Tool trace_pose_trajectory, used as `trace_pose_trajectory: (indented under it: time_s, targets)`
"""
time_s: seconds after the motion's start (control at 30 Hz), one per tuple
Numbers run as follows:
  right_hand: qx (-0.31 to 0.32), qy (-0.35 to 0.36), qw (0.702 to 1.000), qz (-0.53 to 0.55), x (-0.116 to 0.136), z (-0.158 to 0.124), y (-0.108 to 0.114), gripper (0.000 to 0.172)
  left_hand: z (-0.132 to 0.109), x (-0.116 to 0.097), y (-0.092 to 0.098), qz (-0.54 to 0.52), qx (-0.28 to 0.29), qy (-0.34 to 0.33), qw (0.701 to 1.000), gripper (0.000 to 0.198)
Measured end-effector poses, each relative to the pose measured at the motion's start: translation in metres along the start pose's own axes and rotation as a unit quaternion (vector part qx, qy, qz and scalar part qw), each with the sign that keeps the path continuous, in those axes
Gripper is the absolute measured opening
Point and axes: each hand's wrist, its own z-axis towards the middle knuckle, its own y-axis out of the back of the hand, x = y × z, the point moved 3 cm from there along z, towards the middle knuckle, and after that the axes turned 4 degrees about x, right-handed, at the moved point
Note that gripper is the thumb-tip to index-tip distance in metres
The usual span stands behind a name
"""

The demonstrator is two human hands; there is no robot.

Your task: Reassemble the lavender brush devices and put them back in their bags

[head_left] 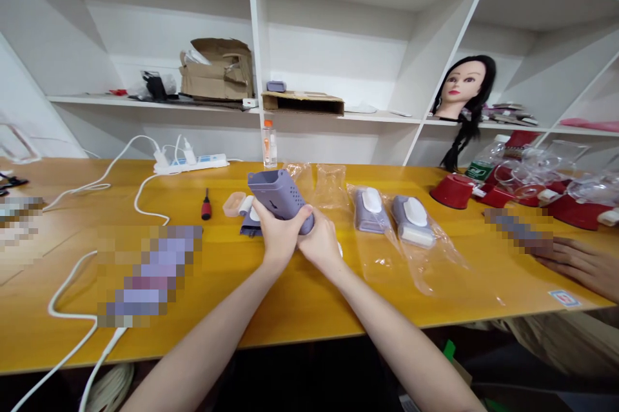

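Observation:
Both my hands grip a lilac plastic device housing (278, 196), its perforated end tilted up and away from me. My left hand (276, 236) wraps its lower side, and my right hand (320, 245) holds its lower end. Just left of my hands, a dark purple plastic part (251, 225) lies on the table, partly hidden by the housing. Nearby lie a red-handled screwdriver (206, 204) and a small tan roller-like item (234, 204). To the right, two similar lilac devices (370, 210) (411, 220) with white tops rest on clear plastic bags.
A co-worker's hand (575, 264) rests at the right of the yellow table (290, 312). A white power strip (191, 164) and white cables (72, 315) lie at the back and left. Red bases with clear domes (575, 209) stand at the right, below white shelves (338, 117).

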Motion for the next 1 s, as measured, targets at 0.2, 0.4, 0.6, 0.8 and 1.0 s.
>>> trace_pose_trajectory:
  time_s: [0.2,0.4,0.6,0.8,1.0]
  targets:
    - [0.012,-0.030,0.999,0.001,-0.007,-0.001,-0.001,0.011,-0.007,-0.007,-0.003,0.018,0.030,0.000,0.999,0.075]
    - [0.013,-0.054,0.995,0.084,-0.007,-0.004,0.001,0.012,-0.003,-0.017,-0.002,0.043,0.086,-0.048,0.994,0.079]
    - [0.013,-0.045,0.998,0.045,0.005,-0.010,-0.001,0.026,0.011,-0.015,0.007,0.075,0.082,-0.020,0.994,0.056]
    - [0.044,-0.064,0.997,-0.002,0.009,-0.006,-0.001,0.034,0.017,-0.008,0.010,0.059,0.086,-0.015,0.994,0.053]
    - [0.030,-0.079,0.996,-0.017,0.008,-0.005,0.003,0.032,0.011,-0.012,0.007,0.050,0.065,-0.077,0.994,0.061]
